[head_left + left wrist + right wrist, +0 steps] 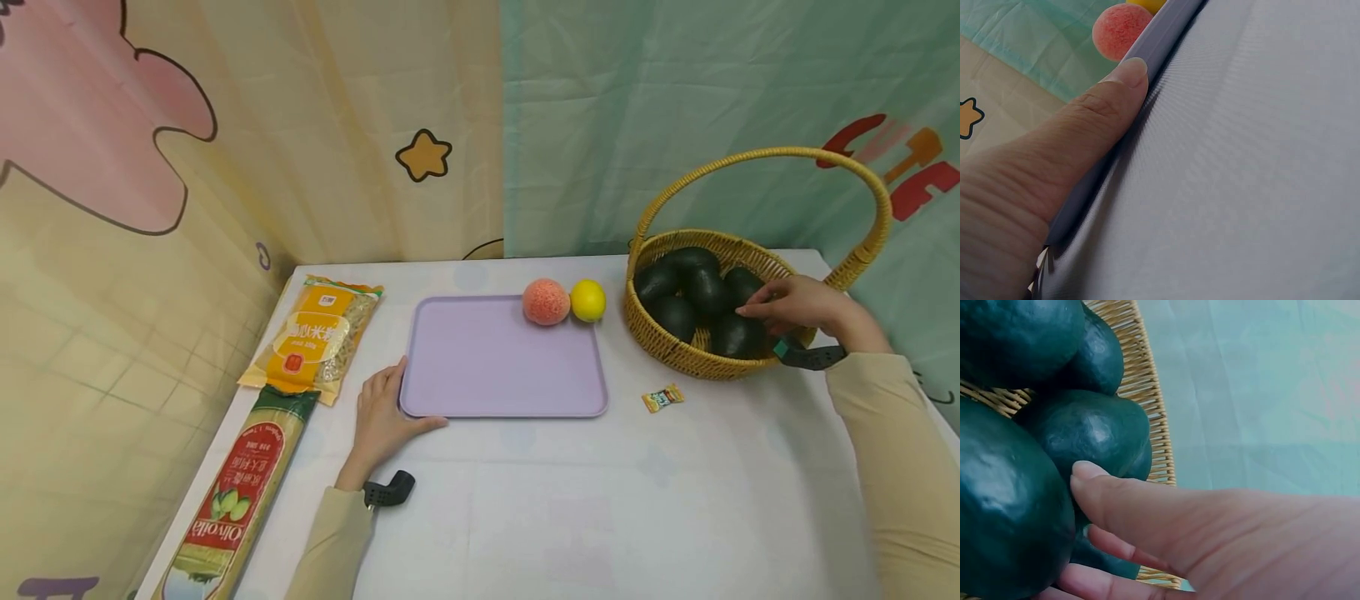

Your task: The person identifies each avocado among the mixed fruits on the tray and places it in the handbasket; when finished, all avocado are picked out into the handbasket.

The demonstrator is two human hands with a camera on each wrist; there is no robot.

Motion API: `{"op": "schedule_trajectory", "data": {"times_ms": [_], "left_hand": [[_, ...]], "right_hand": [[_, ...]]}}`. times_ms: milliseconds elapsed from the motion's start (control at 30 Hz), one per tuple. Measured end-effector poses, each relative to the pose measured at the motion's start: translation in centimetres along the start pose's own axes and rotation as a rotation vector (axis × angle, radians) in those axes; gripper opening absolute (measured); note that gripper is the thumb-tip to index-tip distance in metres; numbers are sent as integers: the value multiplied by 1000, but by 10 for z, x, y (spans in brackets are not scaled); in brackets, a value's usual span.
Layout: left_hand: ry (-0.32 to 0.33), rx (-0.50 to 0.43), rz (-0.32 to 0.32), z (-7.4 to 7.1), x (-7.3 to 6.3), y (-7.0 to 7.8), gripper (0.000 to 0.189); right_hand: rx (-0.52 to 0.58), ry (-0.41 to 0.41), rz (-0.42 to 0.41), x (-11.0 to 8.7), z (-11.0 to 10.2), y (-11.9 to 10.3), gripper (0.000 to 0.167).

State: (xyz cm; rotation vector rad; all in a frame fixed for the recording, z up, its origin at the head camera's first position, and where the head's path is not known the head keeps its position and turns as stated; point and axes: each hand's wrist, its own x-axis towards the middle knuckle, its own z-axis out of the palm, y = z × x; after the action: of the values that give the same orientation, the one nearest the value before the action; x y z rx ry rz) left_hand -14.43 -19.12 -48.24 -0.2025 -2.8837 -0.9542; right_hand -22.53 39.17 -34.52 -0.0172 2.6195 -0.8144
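Several dark green avocados (707,290) lie in a wicker basket (675,357) at the right of the table. My right hand (797,305) reaches over the basket's right rim. In the right wrist view its thumb (1094,481) is beside one avocado (1085,428), and its fingers dip between the fruits, partly hidden. No avocado is lifted. My left hand (384,417) lies at the near left corner of a lilac tray (504,357). Its fingers run along the left edge, and its straight thumb (1104,100) touches the front edge.
A pink bumpy ball (546,302) and a lemon (588,300) are at the tray's far right corner. A small wrapped candy (663,398) lies before the basket. At left are a yellow grain bag (315,337) and a spaghetti pack (238,492). The basket handle (757,153) arches high.
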Motion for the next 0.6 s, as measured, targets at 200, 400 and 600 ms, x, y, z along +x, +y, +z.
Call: {"op": "schedule_trajectory", "data": {"times_ms": [200, 400, 600], "left_hand": [[-3, 2, 3, 0, 1, 0, 118], [-2, -2, 1, -1, -1, 0, 119], [2, -6, 3, 0, -2, -1, 119]], "right_hand": [[-80, 57, 10, -5, 0, -4, 63], [-177, 103, 3, -12, 4, -10, 63], [-199, 128, -11, -18, 5, -11, 61]]}}
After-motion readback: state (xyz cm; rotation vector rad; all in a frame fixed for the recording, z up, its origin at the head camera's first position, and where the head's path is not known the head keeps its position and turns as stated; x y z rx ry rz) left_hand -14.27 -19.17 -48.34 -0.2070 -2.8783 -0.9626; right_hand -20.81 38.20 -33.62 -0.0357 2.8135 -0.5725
